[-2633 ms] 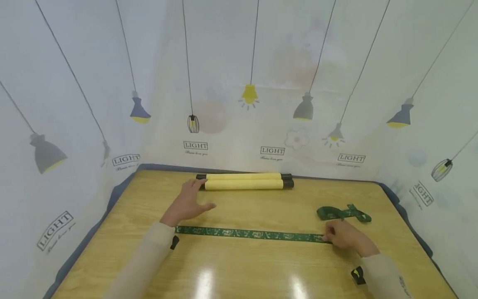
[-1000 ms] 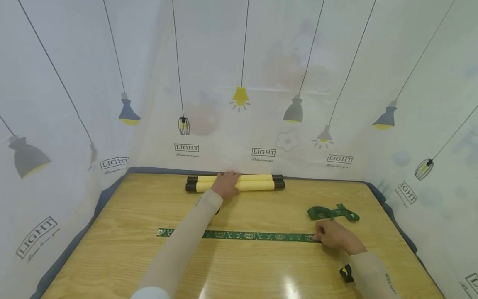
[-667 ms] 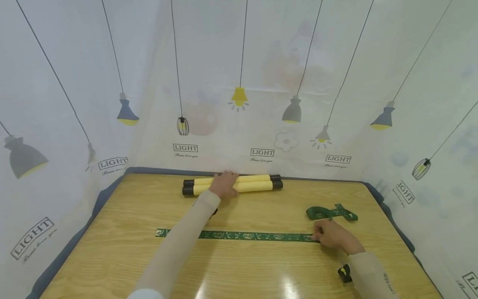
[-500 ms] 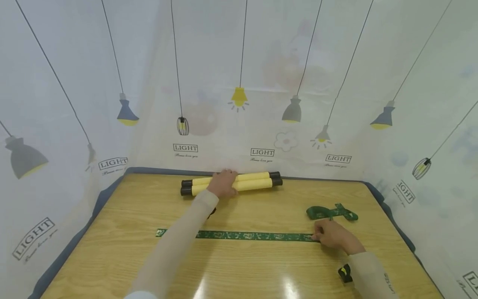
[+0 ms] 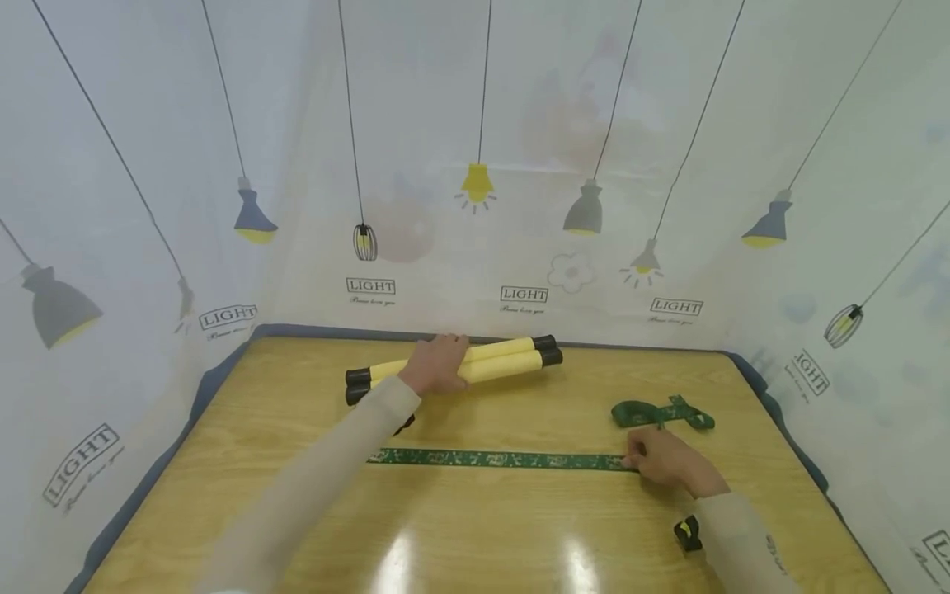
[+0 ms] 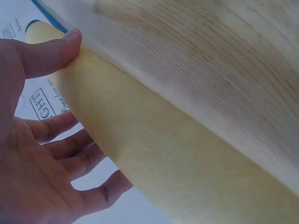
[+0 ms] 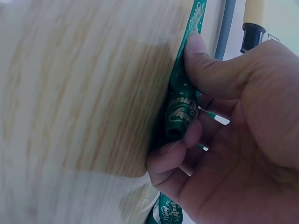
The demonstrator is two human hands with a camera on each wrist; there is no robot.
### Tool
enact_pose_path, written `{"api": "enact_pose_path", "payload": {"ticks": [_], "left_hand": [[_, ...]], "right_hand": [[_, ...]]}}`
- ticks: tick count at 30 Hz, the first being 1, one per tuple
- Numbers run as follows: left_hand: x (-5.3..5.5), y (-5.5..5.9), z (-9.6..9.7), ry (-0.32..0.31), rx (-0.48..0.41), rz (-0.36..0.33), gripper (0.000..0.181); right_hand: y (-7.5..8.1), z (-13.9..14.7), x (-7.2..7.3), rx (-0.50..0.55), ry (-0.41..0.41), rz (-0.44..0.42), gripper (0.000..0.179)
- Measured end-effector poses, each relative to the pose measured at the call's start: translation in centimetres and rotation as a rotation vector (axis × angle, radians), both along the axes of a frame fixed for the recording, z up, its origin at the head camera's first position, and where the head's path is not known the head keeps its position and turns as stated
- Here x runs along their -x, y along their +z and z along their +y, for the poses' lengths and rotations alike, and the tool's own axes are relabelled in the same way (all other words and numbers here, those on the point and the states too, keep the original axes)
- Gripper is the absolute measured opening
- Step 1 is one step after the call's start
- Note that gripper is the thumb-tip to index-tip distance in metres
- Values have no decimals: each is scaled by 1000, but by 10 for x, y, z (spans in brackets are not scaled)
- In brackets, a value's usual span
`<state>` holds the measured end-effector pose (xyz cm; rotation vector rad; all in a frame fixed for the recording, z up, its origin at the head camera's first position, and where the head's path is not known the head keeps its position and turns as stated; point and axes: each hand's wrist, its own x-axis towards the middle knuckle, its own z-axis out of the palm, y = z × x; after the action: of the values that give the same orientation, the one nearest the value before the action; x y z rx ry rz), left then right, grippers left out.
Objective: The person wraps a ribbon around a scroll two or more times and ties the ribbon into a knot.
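Two yellow rolls with black ends (image 5: 508, 363) lie side by side near the table's back edge, slanted with their left ends nearer me. My left hand (image 5: 438, 363) holds them around the middle. In the left wrist view its thumb lies on one side of a yellow roll (image 6: 154, 135) and its fingers on the other. A green ribbon with pale print (image 5: 497, 459) stretches across the table in front; the left sleeve hides its left end. My right hand (image 5: 668, 458) pinches the ribbon. In the right wrist view, a curled part of the ribbon (image 7: 182, 109) lies between thumb and fingers.
Beyond the right hand lies a looped length of the green ribbon (image 5: 638, 413). Sheets printed with lamps (image 5: 582, 206) stand behind and beside the wooden table (image 5: 475, 528). A small black object (image 5: 687, 533) shows beside the right sleeve.
My left hand has moved from the rolls' left end to their middle and taken hold. The rolls have turned, left ends toward me. The right hand keeps its pinch on the ribbon.
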<state>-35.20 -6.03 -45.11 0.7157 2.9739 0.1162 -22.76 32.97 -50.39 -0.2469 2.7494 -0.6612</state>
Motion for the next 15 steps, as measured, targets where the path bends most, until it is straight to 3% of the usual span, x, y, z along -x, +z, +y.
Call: {"api": "enact_pose_path", "payload": {"ticks": [4, 8, 12, 15], "left_hand": [[-14, 6, -3, -11, 26, 16, 62], [-31, 7, -7, -12, -15, -20, 57], [-47, 8, -7, -19, -48, -46, 67], [-57, 9, -5, 10, -58, -93, 68]], "right_hand": [[1, 1, 0, 11, -2, -1, 22], [0, 1, 0, 14, 1, -8, 22], [-1, 1, -1, 12, -5, 0, 21], [-1, 1, -1, 13, -4, 3, 21]]}}
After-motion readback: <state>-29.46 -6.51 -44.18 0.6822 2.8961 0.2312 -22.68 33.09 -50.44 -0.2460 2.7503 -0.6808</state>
